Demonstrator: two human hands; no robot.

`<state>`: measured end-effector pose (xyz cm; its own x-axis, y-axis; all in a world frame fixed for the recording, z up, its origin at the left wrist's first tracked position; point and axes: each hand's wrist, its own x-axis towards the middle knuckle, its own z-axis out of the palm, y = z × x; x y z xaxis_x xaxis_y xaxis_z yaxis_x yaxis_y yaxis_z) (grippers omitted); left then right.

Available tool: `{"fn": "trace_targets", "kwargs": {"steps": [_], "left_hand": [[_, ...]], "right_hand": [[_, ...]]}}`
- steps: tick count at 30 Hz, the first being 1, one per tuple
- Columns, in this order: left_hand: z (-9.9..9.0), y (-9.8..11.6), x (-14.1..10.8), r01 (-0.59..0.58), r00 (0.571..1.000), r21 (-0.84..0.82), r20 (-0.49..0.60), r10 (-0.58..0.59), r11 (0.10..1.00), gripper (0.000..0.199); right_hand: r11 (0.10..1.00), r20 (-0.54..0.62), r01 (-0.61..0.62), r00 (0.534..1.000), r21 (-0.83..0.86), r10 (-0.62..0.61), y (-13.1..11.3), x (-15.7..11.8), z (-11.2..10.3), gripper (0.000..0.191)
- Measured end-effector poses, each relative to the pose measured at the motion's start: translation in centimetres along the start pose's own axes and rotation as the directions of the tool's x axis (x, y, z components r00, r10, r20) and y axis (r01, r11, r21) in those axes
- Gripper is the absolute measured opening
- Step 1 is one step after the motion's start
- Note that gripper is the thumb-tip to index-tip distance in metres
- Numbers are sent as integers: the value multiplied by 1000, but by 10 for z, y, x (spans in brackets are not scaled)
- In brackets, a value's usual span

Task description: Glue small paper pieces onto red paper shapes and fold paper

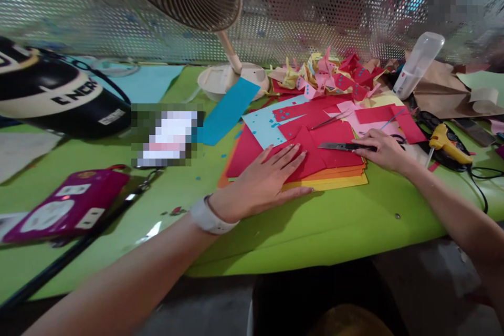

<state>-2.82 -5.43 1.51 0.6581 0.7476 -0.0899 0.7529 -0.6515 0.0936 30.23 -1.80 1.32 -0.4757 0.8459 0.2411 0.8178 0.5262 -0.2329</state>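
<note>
My left hand lies flat with fingers spread on a sheet of red paper, at the near left part of the stack. Orange and yellow paper shows from beneath the red. In my right hand is a utility knife, its blade out and pointing left, low over the red paper; whether the blade touches it I cannot tell. Beyond the hands lie a light blue sheet with small blue bits on it, and a pair of tweezers.
Folded paper pieces are heaped at the back, beside a fan. A yellow glue gun with its cord sits at right, below a clear bottle. At left are a purple pouch, a black strap and a large black bottle-like object.
</note>
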Motion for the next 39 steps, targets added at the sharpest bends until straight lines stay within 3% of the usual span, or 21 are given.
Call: {"fn": "trace_targets", "kwargs": {"steps": [11,18,26,31,39], "left_hand": [[2,-4,13,15,1000,-58,6,-15,998,91],[2,-1,14,34,999,-52,-3,-34,998,90],[0,3,20,68,998,-36,5,-68,997,83],[4,0,22,83,997,-37,12,-82,996,67],[2,0,23,94,995,-50,34,-93,994,60]], "right_hand": [[996,-103,73,992,-42,-77,0,9,9,37],[991,-78,131,988,0,-131,4,4,1,36],[981,42,181,982,63,-184,6,4,-4,36],[981,30,180,983,75,-183,1,6,-1,38],[975,44,199,978,101,-204,2,-1,-3,37]]}}
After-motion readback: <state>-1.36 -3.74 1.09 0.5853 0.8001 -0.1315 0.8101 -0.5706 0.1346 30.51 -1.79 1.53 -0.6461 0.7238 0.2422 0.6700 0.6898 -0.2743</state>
